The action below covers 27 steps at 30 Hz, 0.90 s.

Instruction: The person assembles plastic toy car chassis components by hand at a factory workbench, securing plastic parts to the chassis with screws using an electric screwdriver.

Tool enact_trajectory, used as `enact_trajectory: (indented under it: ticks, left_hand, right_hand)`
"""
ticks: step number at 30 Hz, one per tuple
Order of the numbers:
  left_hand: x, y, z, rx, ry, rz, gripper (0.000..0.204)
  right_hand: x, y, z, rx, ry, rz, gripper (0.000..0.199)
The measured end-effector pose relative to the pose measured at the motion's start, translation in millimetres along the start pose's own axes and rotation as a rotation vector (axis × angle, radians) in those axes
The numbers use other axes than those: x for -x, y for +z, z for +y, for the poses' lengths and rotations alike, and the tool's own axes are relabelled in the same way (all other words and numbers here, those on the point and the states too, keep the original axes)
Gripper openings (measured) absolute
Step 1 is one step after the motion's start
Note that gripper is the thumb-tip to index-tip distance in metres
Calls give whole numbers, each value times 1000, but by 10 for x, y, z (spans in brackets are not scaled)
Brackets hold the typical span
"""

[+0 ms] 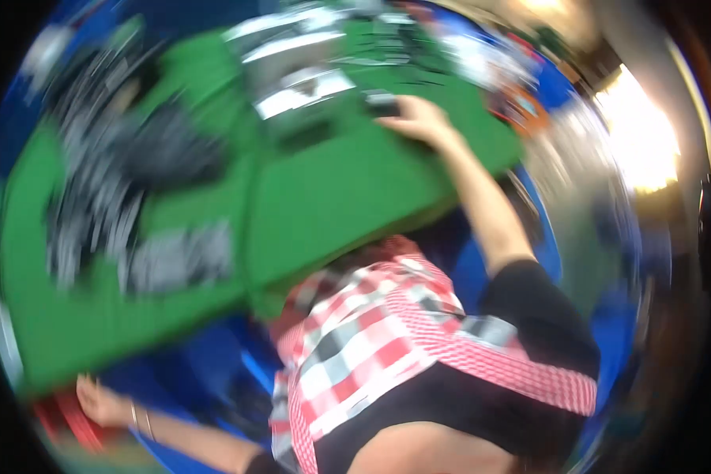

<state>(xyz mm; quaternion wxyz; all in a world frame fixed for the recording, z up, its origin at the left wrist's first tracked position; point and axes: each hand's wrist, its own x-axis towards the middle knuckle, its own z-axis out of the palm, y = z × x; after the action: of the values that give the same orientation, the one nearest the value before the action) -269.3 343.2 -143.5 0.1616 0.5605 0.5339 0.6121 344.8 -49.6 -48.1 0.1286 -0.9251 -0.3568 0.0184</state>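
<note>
Motion smears the whole head view. My right hand [423, 120] reaches across the green-covered table [324, 189], its fingers and thumb closed about a small dark block-like object [381, 103] with a pale top. What kind of object it is cannot be made out. Down at the table's near left edge is my left hand [103, 404], a bracelet at its wrist. Its fingers are too blurred to read. Beside and under it shows something bright red [83, 423], partly covered by the hand.
A white and silver box-like stack [300, 71] stands at the far middle. Dark grey cloth-like items [154, 150] lie heaped at left, with a flat grey patterned piece [178, 257] nearer. Thin black items [403, 47] and an orange thing [525, 110] sit far right. Blue chairs [205, 371] adjoin the near edge.
</note>
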Motion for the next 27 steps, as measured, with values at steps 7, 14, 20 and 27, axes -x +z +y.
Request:
enact_trajectory:
  ticks: [7, 14, 20, 27]
  left_hand:
    - [1843, -2341, -2145, -752, -642, 184, 37]
    - [2493, -2902, -2692, -955, -892, -203, 72]
    - [2141, -2586, -2746, -1172, -597, -443, 77]
    - [1917, -2117, -2415, -1329, -1055, -863, 93]
  right_hand:
    - [-162, 105, 125, -419, -73, -66, 46]
    - [-520, 17, 639, -175, -182, -106, 38]
    - [-492, -285, 530, -245, -43, -93, 48]
    - [-392, -358, 255, 20, 160, -21, 66]
